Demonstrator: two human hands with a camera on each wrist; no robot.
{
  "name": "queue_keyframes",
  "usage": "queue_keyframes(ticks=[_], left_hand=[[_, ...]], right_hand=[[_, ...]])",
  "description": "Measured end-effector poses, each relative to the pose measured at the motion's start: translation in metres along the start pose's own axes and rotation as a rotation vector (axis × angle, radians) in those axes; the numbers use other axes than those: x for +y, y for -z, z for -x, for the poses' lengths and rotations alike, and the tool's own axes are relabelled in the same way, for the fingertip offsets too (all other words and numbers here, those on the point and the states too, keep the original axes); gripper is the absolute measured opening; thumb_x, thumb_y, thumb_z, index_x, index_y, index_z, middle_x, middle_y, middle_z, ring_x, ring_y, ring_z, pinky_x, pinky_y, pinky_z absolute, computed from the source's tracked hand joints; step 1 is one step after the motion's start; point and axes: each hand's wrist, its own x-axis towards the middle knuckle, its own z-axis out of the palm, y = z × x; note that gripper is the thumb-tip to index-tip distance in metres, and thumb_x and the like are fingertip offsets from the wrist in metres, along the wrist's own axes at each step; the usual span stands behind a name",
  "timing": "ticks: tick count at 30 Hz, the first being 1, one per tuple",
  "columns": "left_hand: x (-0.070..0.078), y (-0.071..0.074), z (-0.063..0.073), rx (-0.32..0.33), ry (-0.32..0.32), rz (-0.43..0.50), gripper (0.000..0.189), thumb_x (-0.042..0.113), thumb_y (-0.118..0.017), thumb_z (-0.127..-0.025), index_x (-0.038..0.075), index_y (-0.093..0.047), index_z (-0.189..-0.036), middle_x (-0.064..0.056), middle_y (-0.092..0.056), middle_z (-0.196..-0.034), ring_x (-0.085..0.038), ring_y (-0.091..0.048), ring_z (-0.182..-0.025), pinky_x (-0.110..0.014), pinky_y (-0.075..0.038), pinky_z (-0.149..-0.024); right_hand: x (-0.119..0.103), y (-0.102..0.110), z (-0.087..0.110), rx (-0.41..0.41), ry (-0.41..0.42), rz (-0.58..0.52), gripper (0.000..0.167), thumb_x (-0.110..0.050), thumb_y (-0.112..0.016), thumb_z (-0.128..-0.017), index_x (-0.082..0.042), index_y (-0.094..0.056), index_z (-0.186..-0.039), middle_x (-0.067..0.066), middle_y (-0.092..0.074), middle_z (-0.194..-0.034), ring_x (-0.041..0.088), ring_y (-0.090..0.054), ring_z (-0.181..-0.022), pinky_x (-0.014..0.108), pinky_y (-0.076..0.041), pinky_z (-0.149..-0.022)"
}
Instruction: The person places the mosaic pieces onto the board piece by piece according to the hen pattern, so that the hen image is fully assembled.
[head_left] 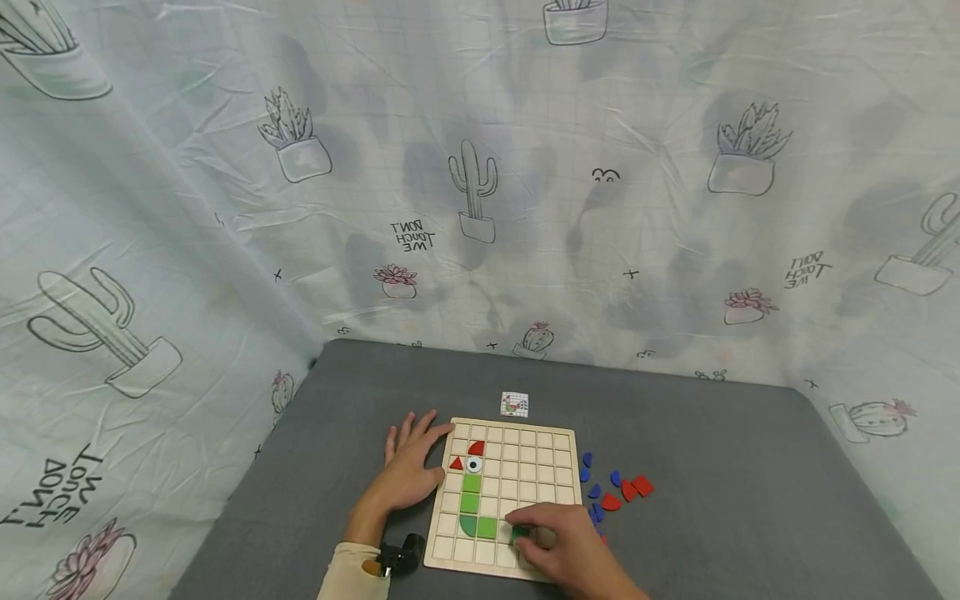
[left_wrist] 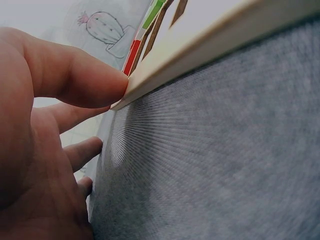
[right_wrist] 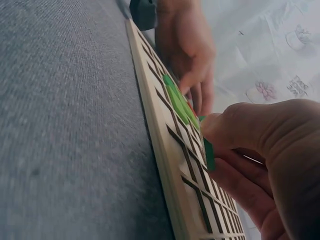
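nearest the camera, a person's bare right hand (head_left: 566,540) bends over the near part of a flat, pale wooden board (head_left: 527,472) ruled into square cells, thumb and forefinger pinching a dark green flat piece (head_left: 519,534) whose full outline the fingers hide. step in hand: judged to be the setting of this piece in the row of a bright green flat square (head_left: 487,528), which lies to its left. next move: probably a slight alignment with one cell, then lowering and release; whether the piece touches the board cannot be told. position: the piece lies at the tips of the right thumb and forefinger. the bare left hand (head_left: 408,468), fingers spread and mostly straight, grasps nothing; it touches the board's left edge, seemingly to steady it. loose red and blue flat pieces (head_left: 611,502) lie right of the board; a small white printed card (head_left: 514,404) lies beyond its far edge.
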Motion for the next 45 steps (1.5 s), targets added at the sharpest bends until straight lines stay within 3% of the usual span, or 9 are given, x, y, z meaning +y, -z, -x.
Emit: queue_keyframes(ticks=[9,19,33,38,43,45], left_hand=[[0.000,0.000,-0.001,-0.005,-0.006,0.007,0.076,-0.002,-0.063,-0.084,0.015,-0.059,-0.158,-0.021,-0.032,-0.178,-0.052,-0.006,-0.169,-0.073,0.007,-0.130],[0.001,0.000,-0.002,-0.003,-0.006,0.008,0.077,-0.003,-0.063,-0.084,0.014,-0.058,-0.158,-0.021,-0.032,-0.178,-0.053,-0.005,-0.169,-0.074,0.008,-0.130],[0.001,0.000,-0.002,0.001,-0.007,-0.002,0.076,-0.003,-0.064,-0.084,0.013,-0.059,-0.158,-0.022,-0.032,-0.178,-0.053,-0.007,-0.168,-0.074,0.007,-0.130],[0.001,0.001,-0.002,0.007,-0.005,-0.012,0.076,-0.002,-0.064,-0.083,0.013,-0.060,-0.157,-0.023,-0.033,-0.177,-0.054,-0.008,-0.168,-0.075,0.006,-0.129],[0.001,0.001,-0.001,-0.005,0.000,-0.004,0.076,-0.002,-0.064,-0.083,0.014,-0.059,-0.158,-0.022,-0.032,-0.178,-0.053,-0.007,-0.168,-0.074,0.007,-0.129],[0.001,0.001,-0.001,-0.009,0.003,-0.002,0.076,-0.002,-0.064,-0.084,0.015,-0.059,-0.158,-0.022,-0.032,-0.178,-0.052,-0.006,-0.169,-0.074,0.007,-0.130]], right_hand=[[-0.005,-0.007,-0.012,-0.044,-0.041,0.021,0.030,-0.005,-0.084,-0.092,-0.017,-0.084,-0.119,-0.009,-0.083,-0.114,0.005,-0.077,-0.107,0.031,-0.065,-0.092],[-0.004,-0.013,-0.015,-0.027,0.046,0.031,0.032,-0.001,-0.083,-0.092,-0.015,-0.082,-0.120,-0.005,-0.083,-0.113,0.007,-0.078,-0.106,0.030,-0.065,-0.089],[-0.003,-0.013,-0.015,-0.026,0.004,0.052,0.035,0.001,-0.086,-0.088,-0.013,-0.083,-0.119,-0.006,-0.083,-0.115,0.007,-0.077,-0.109,0.030,-0.065,-0.091],[0.000,-0.015,-0.016,0.003,0.027,0.036,0.036,0.003,-0.086,-0.086,-0.013,-0.083,-0.118,-0.006,-0.083,-0.114,0.006,-0.077,-0.108,0.029,-0.065,-0.091],[0.004,-0.014,-0.013,0.084,0.077,0.030,0.037,0.003,-0.089,-0.083,-0.014,-0.084,-0.115,-0.006,-0.084,-0.110,0.008,-0.079,-0.102,0.029,-0.066,-0.087],[0.005,-0.009,-0.010,0.099,0.057,0.017,0.035,0.000,-0.090,-0.084,-0.016,-0.085,-0.115,-0.006,-0.084,-0.111,0.009,-0.079,-0.102,0.030,-0.066,-0.086]])
